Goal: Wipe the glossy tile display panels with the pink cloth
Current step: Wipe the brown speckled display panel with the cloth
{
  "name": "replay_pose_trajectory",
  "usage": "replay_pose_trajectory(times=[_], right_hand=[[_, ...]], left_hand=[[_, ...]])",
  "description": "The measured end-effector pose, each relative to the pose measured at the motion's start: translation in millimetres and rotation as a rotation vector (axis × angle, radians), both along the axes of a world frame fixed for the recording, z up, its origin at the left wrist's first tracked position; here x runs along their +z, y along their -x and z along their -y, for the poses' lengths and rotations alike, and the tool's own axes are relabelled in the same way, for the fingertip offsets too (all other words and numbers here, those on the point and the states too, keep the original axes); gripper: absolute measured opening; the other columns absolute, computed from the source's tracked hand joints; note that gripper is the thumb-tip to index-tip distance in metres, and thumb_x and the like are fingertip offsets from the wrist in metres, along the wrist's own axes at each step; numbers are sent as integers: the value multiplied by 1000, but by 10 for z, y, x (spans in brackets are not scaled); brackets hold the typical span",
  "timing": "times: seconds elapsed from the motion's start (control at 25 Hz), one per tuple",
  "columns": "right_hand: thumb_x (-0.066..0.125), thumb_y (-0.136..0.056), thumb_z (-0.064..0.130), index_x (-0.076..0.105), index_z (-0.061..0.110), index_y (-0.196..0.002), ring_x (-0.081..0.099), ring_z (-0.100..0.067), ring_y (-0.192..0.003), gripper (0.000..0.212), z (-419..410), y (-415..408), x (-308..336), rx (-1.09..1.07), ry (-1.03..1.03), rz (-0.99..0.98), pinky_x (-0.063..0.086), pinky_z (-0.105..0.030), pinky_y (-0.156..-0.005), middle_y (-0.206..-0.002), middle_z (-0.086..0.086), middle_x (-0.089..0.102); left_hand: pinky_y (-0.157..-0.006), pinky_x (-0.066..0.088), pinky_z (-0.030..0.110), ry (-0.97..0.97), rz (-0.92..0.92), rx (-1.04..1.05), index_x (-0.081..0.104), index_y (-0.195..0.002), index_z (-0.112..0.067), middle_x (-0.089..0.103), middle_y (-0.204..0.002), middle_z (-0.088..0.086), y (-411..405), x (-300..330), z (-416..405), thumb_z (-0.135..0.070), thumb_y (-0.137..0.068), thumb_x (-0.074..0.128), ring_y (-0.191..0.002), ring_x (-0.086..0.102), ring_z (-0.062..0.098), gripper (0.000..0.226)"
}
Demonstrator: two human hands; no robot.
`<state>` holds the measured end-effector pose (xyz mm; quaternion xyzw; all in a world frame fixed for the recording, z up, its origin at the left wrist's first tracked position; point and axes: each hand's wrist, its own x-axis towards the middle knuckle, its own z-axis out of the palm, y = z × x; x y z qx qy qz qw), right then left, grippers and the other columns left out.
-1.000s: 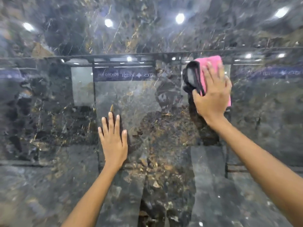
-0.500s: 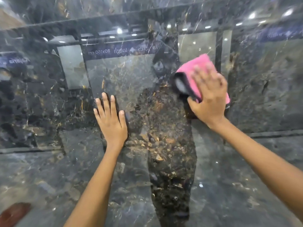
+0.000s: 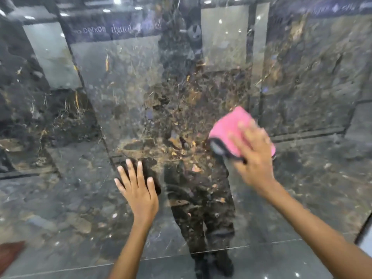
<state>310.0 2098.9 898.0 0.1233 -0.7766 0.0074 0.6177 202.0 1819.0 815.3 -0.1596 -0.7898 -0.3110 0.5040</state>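
Observation:
A dark, glossy marble-pattern tile panel with gold veins fills the head view and mirrors the room. My right hand presses a folded pink cloth with a dark edge flat against the panel, right of centre; the hand and cloth are blurred by motion. My left hand lies flat on the panel lower down and to the left, fingers spread, holding nothing. A person's dark reflection stands in the panel between my two hands.
A seam runs across the bottom of the panel with more glossy dark tile below it. A reddish-brown object shows at the lower left edge, and a pale edge at the lower right.
My right hand has slid the pink cloth down the panel. My view has tilted downward, and my left hand has stayed flat on the tile, fingers spread.

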Motion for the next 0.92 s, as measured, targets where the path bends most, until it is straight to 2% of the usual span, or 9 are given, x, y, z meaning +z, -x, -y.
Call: replay_pose_trajectory(times=[0.08, 0.12, 0.2, 0.32, 0.4, 0.6, 0.72, 0.84, 0.92], right_hand=[[56, -87, 16, 52, 9, -137, 23, -34, -143, 51, 243, 187, 486, 7, 261, -103, 11, -41, -118, -152, -14, 35], [54, -88, 18, 50, 9, -137, 17, -31, -146, 51, 458, 301, 526, 2, 248, -127, 10, -42, -119, -157, -11, 28], [50, -88, 20, 44, 16, -138, 5, -23, -149, 51, 803, 476, -66, -59, -76, -75, 4, -41, -120, -162, -2, 10], [64, -72, 16, 39, 22, -144, -2, -20, -150, 76, 752, 286, -1550, -137, -679, 325, -5, -39, -121, -159, 3, 24], [71, -72, 12, 44, 23, -144, 1, -16, -150, 77, 515, 61, -1865, -59, -811, 479, -5, -39, -121, -158, 8, 28], [54, -77, 9, 41, 22, -143, 18, -20, -148, 68, 37, 148, -591, 1, -194, 95, 14, -49, -115, -161, 9, 16], [63, -80, 22, 31, 23, -148, 10, -23, -149, 76, 74, 144, -936, -188, 66, 38, 9, -48, -117, -162, 8, 11], [77, -60, 19, 2, 22, -156, -5, -24, -150, 122, 217, -79, -2034, -277, -428, 414, -4, -44, -120, -163, 3, -7], [77, -58, 5, 2, 22, -156, -3, -20, -150, 124, 179, -180, -2028, -189, -633, 456, -6, -46, -120, -163, 4, -7]], left_hand=[[-119, -6, 45, 55, -38, 35, 13, -156, -25, -8, -164, -11, 101, -118, 39, -40, -106, 20, -151, -9, 18, 53], [-120, -6, 45, 61, -63, 52, 8, -157, -27, -8, -164, -10, 132, -136, 38, -40, -106, 19, -151, -9, 18, 54], [-120, -5, 45, 62, -103, 52, 6, -157, -28, -6, -164, -8, 178, -171, 35, -41, -106, 17, -151, -7, 20, 54], [-120, -4, 47, 78, -161, 47, 6, -157, -26, -4, -164, -6, 227, -210, 47, -47, -104, 16, -151, -5, 22, 58], [-120, -5, 48, 74, -163, 55, 5, -157, -26, -6, -164, -5, 238, -228, 48, -50, -103, 20, -151, -6, 23, 61], [-121, -2, 48, 82, -208, 87, 6, -157, -25, -6, -164, -5, 255, -244, 31, -49, -103, 23, -151, -6, 22, 62], [-121, 0, 48, 69, -215, 75, 6, -157, -25, -5, -164, -5, 256, -245, 13, -49, -103, 22, -151, -5, 21, 61], [-121, 0, 48, 57, -212, 52, 6, -157, -25, -5, -164, -6, 237, -232, 27, -49, -103, 23, -151, -5, 21, 62], [-121, -2, 47, 71, -207, 37, 5, -157, -25, -7, -164, -6, 229, -213, 57, -49, -103, 24, -151, -7, 21, 62]])
